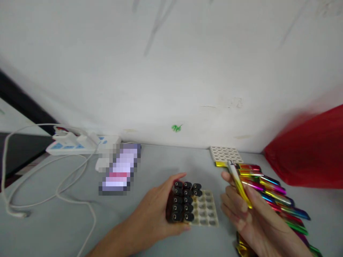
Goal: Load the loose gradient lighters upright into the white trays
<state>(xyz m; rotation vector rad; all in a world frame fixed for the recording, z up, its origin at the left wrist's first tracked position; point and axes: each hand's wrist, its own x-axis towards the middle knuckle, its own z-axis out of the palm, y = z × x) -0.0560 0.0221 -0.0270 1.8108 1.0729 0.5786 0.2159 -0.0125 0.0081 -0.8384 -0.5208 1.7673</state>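
Note:
My left hand (152,205) is curled around the left side of a white grid tray (207,210), fingers and thumb against the black-topped pieces (187,200) standing in it. Those pieces fill the tray's left columns and part of a third; the cells on the right hold none. To the right of the tray, my right hand (243,210) is raised and pinches a slim yellow metallic tube with a silver end (239,184), held at a slant. Several shiny coloured tubes (281,198) lie in a pile behind and right of this hand.
Against the wall lies a second white grid (226,154). A red bag or cloth (311,153) stands at the right. On the left are a phone with a lit screen (120,167), a power strip (80,142) and loose white cables (56,195).

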